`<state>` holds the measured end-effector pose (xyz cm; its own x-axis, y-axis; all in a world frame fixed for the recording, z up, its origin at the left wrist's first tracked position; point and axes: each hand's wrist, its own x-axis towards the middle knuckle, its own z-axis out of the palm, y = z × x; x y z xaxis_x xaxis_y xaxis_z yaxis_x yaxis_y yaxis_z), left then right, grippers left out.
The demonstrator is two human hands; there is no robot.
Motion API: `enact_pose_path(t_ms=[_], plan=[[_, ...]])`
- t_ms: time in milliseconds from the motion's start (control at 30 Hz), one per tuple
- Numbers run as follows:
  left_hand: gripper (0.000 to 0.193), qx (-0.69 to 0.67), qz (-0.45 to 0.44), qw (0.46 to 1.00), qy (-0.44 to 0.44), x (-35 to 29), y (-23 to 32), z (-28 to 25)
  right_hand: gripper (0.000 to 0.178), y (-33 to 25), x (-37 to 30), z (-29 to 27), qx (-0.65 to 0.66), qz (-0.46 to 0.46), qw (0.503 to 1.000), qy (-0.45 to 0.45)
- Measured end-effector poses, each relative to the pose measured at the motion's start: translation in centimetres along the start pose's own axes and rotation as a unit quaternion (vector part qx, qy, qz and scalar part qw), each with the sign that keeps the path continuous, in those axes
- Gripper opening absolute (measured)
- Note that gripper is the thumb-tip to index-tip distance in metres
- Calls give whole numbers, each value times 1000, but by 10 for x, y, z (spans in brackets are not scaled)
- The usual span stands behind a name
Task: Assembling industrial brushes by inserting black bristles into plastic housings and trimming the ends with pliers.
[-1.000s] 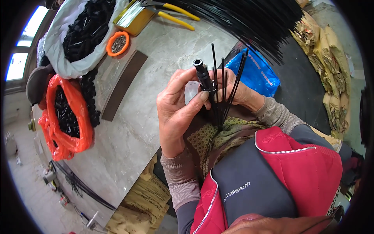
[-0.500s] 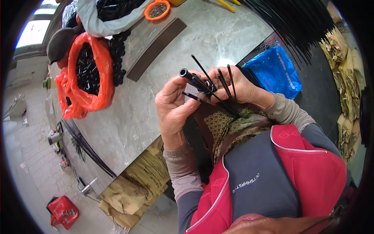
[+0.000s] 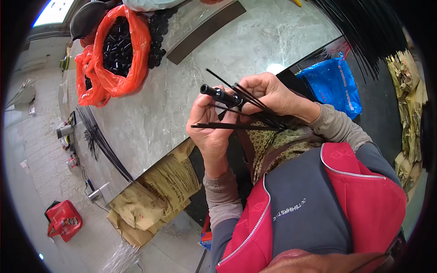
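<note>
Hands [image 3: 211, 139] closed around a black tube [image 3: 221, 94], some fingertips out of sight, thin rods' [image 3: 246, 127] near ends indistinct against cloth [image 3: 260, 141].

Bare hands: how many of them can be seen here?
2: the left hand, by the open end of the black tube, and the right hand, by its other end.
</note>
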<state>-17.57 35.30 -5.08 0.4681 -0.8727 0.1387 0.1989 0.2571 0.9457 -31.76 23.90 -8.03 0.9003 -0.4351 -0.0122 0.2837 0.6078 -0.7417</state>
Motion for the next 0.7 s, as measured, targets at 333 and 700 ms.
enact_pose_path(t_ms=[333, 700], plan=[[39, -13, 14, 997, 76, -25, 8, -11, 18, 11, 12, 12, -32, 40, 997, -62], [38, 0, 38, 990, 133, -62, 16, -30, 18, 34, 25, 28, 34, 129, 983, -127]])
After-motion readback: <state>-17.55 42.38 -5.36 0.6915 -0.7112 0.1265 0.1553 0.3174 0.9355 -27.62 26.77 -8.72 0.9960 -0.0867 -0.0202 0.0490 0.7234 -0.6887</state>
